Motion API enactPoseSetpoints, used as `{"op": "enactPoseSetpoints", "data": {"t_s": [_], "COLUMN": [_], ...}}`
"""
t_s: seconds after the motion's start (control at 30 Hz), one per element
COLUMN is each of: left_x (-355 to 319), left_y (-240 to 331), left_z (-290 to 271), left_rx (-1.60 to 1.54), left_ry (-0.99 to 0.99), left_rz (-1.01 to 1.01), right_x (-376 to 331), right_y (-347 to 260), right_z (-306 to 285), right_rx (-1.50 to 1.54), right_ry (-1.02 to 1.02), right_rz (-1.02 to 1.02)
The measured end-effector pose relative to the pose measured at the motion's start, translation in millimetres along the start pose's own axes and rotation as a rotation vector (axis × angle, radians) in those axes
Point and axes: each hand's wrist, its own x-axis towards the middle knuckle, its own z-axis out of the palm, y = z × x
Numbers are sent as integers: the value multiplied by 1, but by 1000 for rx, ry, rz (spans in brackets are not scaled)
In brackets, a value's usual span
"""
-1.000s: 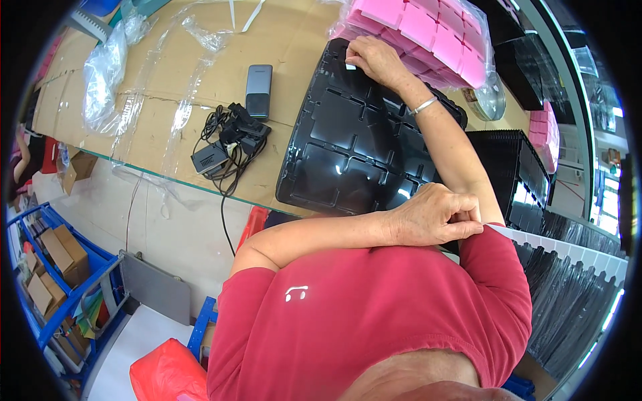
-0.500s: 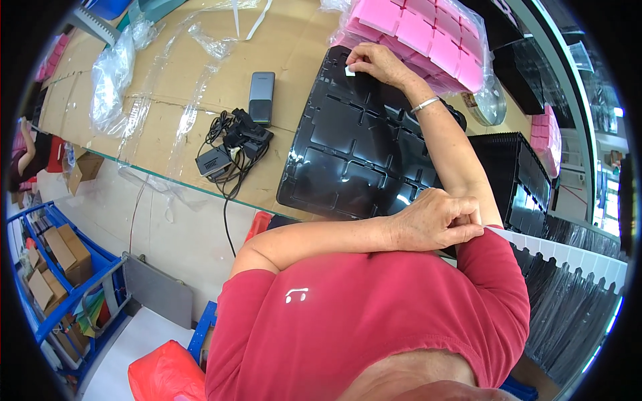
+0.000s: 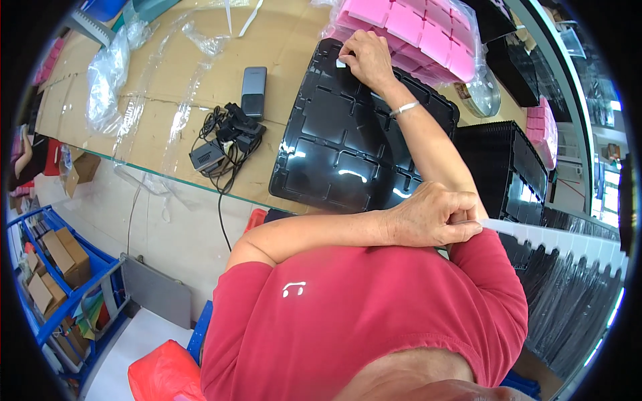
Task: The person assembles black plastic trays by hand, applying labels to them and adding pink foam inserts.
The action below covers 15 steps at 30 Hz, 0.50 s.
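A black plastic tray (image 3: 321,120) with moulded compartments lies on the table in front of me. At its far left corner, my right hand (image 3: 368,57) pinches a small white piece (image 3: 341,63) against or just over the tray surface; contact is hard to tell. My left hand (image 3: 435,217) is bent across my chest, closed on the end of a long white strip with a notched edge (image 3: 555,240). That strip reaches out to the right, past my right upper arm.
Pink foam blocks in clear film (image 3: 428,33) stand behind the tray. Stacked black trays (image 3: 501,160) are at the right, near a clear tape roll (image 3: 485,97). Left of the tray lie a grey device (image 3: 254,90) and a cable bundle (image 3: 227,144). A blue cart (image 3: 60,267) holds cartons.
The view has shifted slightly, and my right wrist has turned a little over the tray corner. The white strip in my left hand shows more of its width now.
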Motion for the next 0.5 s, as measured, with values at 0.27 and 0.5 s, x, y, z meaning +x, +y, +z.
{"op": "enactPoseSetpoints", "data": {"t_s": [0.27,0.5], "left_x": [-9,-4], "left_y": [3,-3], "left_z": [14,21], "left_rx": [40,119], "left_ry": [-97,10], "left_rz": [41,70], "right_x": [-74,-267], "right_y": [-79,-149], "right_z": [-149,-239], "right_rx": [211,134], "right_ry": [104,-36], "right_rz": [176,815]}}
